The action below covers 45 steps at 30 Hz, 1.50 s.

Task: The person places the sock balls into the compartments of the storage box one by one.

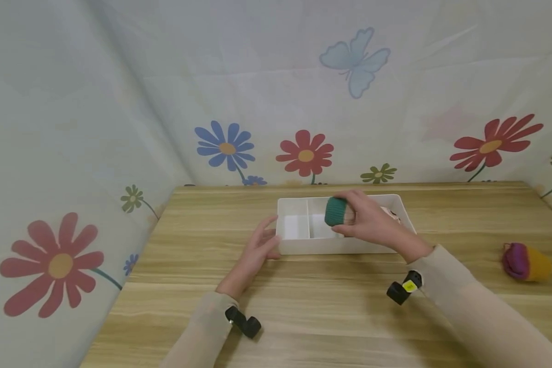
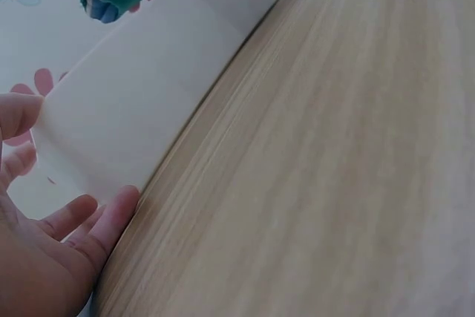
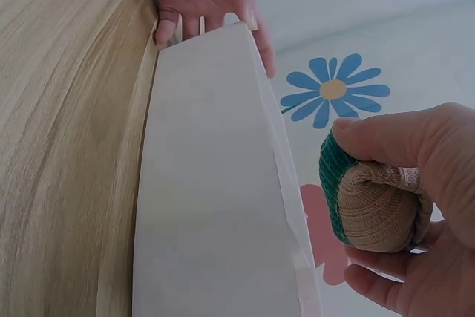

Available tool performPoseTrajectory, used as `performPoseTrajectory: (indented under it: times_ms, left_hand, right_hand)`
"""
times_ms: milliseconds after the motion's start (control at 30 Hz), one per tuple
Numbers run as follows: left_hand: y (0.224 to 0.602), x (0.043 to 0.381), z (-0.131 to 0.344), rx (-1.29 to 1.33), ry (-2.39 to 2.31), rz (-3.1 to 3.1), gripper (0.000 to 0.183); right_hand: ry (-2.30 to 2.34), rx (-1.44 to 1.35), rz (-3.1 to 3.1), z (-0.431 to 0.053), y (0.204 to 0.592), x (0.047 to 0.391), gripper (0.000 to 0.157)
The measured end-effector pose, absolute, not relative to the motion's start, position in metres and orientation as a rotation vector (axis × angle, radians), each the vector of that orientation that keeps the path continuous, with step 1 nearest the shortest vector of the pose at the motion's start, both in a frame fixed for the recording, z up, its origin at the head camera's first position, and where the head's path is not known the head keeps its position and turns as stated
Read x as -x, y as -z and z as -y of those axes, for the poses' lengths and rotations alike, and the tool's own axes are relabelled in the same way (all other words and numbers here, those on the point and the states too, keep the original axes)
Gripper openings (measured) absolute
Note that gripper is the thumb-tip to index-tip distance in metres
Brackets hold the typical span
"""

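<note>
A rolled pair of socks (image 1: 336, 211), ribbed green with a tan knit part (image 3: 378, 213), is held above the white divided box (image 1: 336, 247). My right hand (image 1: 368, 217) grips the roll between thumb and fingers, over the box's middle. At the box's left end, my left hand (image 1: 256, 246) rests its spread fingers against the end wall; the left wrist view shows its fingertips (image 2: 122, 197) low on the wall, near the table. A pale item with dark marks (image 1: 390, 214) lies in the right part of the box, partly hidden behind my right hand.
A second sock roll, purple and yellow (image 1: 529, 262), lies on the wooden table (image 1: 322, 312) at the right. A thin divider (image 1: 308, 219) walls off the box's left compartment. Behind the table hangs a flowered cloth (image 1: 257, 92).
</note>
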<state>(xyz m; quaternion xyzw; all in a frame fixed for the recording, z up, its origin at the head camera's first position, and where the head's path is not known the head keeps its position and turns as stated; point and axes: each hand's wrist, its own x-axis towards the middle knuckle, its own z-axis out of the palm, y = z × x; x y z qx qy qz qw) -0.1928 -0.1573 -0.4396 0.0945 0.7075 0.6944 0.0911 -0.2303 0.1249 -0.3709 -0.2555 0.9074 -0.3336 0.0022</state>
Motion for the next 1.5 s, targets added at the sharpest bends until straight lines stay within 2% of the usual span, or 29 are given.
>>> performPoseTrajectory:
  times_ms: [333, 867, 1100, 1500]
  left_hand:
    - [0.466, 0.202, 0.162, -0.276, -2.103, -2.120, 0.052]
    - [0.461, 0.205, 0.162, -0.265, -2.050, -2.108, 0.051]
    - [0.440, 0.194, 0.158, -0.290, -2.037, -2.116, 0.052]
    - [0.439, 0.192, 0.156, -0.287, -2.037, -2.121, 0.052]
  right_hand:
    - [1.028, 0.800, -2.825, -0.116, 0.375, 0.236, 0.069]
    - [1.045, 0.877, -2.767, -0.106, 0.385, 0.249, 0.068]
    - [1.022, 0.942, -2.781, -0.103, 0.388, 0.252, 0.066]
    - [0.993, 0.967, -2.775, -0.100, 0.396, 0.254, 0.066]
